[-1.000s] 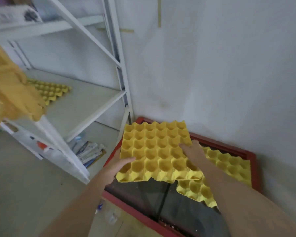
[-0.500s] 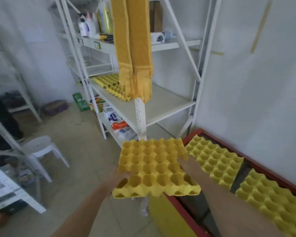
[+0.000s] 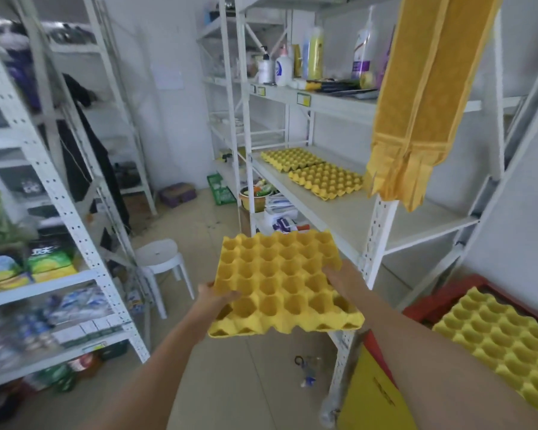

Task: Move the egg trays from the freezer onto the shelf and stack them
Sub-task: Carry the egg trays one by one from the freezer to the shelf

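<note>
— What changed since half a second ago?

— Swung away from the freezer: the yellow moulded-pulp egg tray now hangs level over the floor, short of the shelf.

— How is it held?

— Left hand is clamped on its 9 o'clock edge, thumb on top. Right hand is clamped on the 3 o'clock edge.

— And the shelf?

— White metal shelf at 1 o'clock carries two yellow egg trays, just beside each other. A yellow cloth hangs in front of it.

— The freezer?

— Red-rimmed freezer at 4 o'clock, another yellow tray lying on it. A white plastic stool stands at 9 o'clock.
</note>
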